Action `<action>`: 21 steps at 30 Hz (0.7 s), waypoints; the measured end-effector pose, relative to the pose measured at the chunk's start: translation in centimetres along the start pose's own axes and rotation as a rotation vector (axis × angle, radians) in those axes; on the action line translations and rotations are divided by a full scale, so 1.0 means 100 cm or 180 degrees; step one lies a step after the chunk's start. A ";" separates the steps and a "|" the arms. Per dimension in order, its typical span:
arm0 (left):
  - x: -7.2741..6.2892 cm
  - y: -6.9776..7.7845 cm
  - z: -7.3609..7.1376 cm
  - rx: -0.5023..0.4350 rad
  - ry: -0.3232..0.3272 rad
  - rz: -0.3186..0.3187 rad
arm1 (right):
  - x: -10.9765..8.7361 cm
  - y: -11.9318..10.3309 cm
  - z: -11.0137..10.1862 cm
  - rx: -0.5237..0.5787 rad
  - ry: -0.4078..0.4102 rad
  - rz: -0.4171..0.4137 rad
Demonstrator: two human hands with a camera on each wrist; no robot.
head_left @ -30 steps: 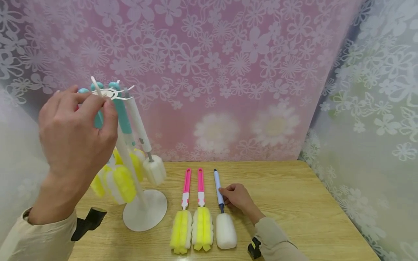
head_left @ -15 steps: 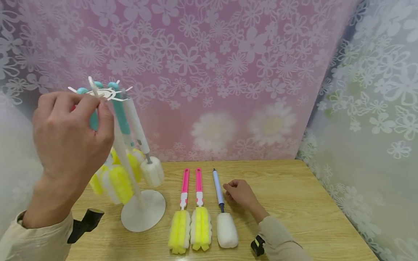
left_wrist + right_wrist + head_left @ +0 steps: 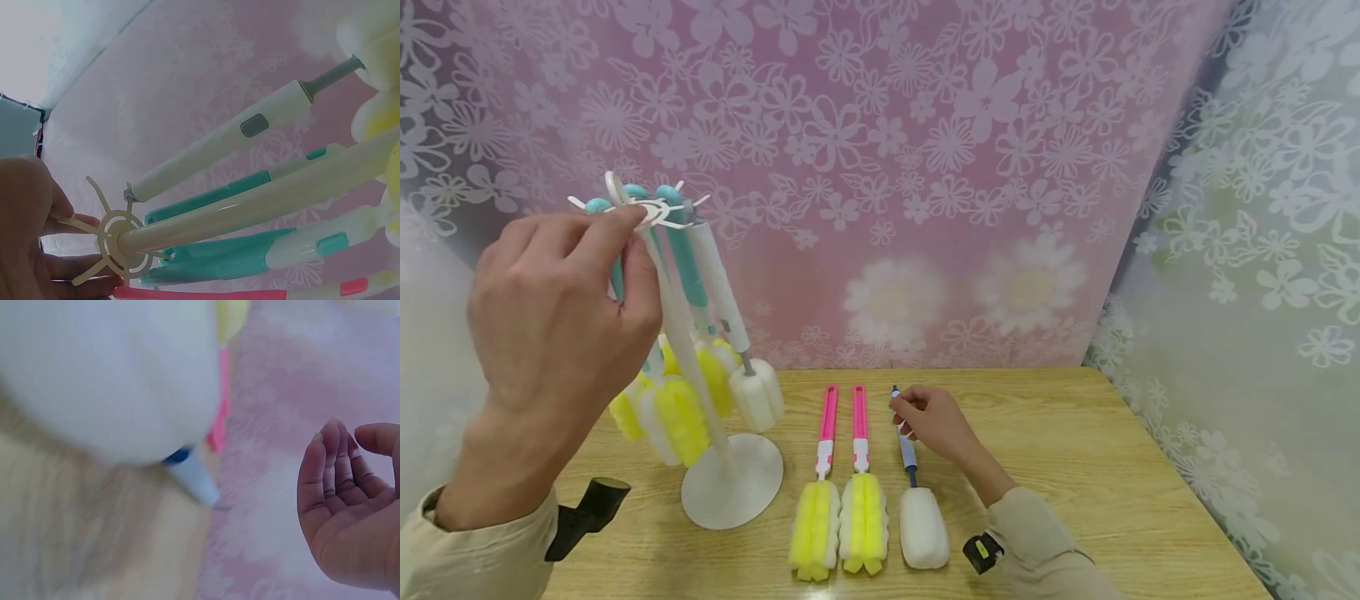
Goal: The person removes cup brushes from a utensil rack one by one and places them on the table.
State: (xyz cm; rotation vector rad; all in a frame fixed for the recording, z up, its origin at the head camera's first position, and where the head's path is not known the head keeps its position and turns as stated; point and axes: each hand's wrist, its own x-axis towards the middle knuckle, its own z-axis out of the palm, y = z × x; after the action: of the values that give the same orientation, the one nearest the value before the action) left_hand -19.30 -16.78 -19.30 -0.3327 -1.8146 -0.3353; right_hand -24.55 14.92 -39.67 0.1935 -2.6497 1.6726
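My left hand [image 3: 561,308] holds the top of a white hanging rack [image 3: 733,483], thumb and index finger at its hooked ring. On the rack hang turquoise-handled sponge brushes [image 3: 685,267] and a white-handled sponge brush [image 3: 715,292]; the left wrist view adds a pink-handled brush [image 3: 206,293]. My right hand [image 3: 940,421] is over the upper handle of a blue-handled bottle brush [image 3: 923,527] lying on the table. In the right wrist view the fingers [image 3: 312,469] are loosely bent with nothing between them. Parts of the rack are hidden behind my left hand.
Two pink-handled brushes with yellow and white sponge heads, a left one [image 3: 814,529] and a right one [image 3: 863,525], lie parallel beside the blue one. The wooden table [image 3: 1075,483] meets a flowered pink curtain [image 3: 925,192] at its back edge.
My right hand has come off the middle of the blue handle, drawn back slightly, then moved up and over its top end. My left index finger has shifted onto the rack's ring.
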 end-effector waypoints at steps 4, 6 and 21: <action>0.001 -0.001 -0.001 0.0017 -0.0118 0.0025 | -0.001 -0.021 0.008 0.0053 -0.0088 -0.0233; 0.001 -0.001 -0.003 0.0049 -0.0217 0.0078 | -0.001 -0.030 0.013 0.0120 -0.0142 -0.0310; 0.005 -0.002 -0.009 -0.0015 -0.0483 0.0323 | -0.007 -0.121 0.059 0.0372 -0.0144 -0.1088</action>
State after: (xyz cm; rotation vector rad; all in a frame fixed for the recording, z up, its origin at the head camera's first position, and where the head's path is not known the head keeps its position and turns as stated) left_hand -18.68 -17.32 -18.58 -0.4621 -1.9377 -0.2488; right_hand -22.18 4.54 -31.41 0.6505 -2.3743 1.7205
